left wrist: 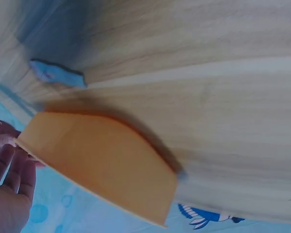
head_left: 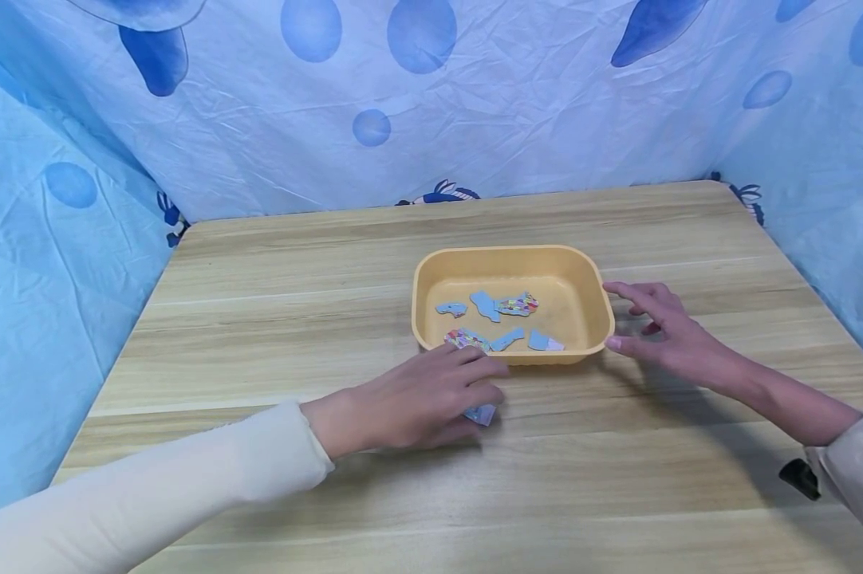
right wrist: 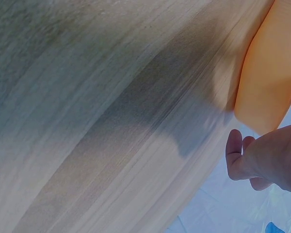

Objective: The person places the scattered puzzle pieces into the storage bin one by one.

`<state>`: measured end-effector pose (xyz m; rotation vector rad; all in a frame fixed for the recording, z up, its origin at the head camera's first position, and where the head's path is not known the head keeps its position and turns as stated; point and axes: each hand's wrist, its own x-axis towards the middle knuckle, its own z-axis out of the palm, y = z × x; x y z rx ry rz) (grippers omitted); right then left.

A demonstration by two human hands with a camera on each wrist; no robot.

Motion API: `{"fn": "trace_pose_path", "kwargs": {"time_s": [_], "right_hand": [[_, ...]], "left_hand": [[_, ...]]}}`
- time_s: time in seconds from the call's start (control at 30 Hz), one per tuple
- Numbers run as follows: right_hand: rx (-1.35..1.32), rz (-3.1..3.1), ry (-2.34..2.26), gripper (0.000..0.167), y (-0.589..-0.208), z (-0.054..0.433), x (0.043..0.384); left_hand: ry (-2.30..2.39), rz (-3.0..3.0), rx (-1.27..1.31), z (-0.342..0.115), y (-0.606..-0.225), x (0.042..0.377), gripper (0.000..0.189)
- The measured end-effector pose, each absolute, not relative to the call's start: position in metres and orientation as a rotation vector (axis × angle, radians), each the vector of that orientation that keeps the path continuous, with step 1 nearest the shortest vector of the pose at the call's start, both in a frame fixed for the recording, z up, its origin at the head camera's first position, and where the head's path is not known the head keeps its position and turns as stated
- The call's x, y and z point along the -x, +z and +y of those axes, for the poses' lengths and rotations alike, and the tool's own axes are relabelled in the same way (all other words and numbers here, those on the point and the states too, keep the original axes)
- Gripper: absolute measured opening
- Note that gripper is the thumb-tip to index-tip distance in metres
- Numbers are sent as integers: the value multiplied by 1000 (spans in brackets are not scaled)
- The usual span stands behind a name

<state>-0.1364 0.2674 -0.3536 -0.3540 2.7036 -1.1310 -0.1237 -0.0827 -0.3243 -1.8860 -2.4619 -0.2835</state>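
Observation:
My left hand [head_left: 431,395] hovers low before the front wall of a yellow-orange plastic tray [head_left: 510,359]. Beneath its fingers shows a small blue and pale puzzle-like piece [head_left: 480,414], which the left wrist view shows lying on the table as a blue piece [left wrist: 58,75]. At the tray's right side is my right hand [head_left: 668,331], thumb and forefinger spread, fingertips at the outer rim. In the tray lie several flat pieces, among them a bent blue piece [head_left: 485,305] and a multicoloured piece [head_left: 521,304].
The wood-grain table [head_left: 295,279] extends around the tray. Blue-and-white patterned cloth [head_left: 259,143] hangs along its back and sides. A dark object [head_left: 800,478] shows by the right sleeve.

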Motion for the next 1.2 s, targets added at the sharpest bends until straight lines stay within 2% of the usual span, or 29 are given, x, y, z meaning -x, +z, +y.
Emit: {"fn": "trace_pose_path", "kwargs": {"time_s": [0.63, 1.2], "right_hand": [[343, 2704, -1124, 76, -352, 267, 136], [343, 2704, -1116, 76, -353, 267, 137]], "left_hand": [[-159, -2708, 1810, -104, -363, 124, 57], [-35, -2674, 1776, -103, -372, 127, 52]]}}
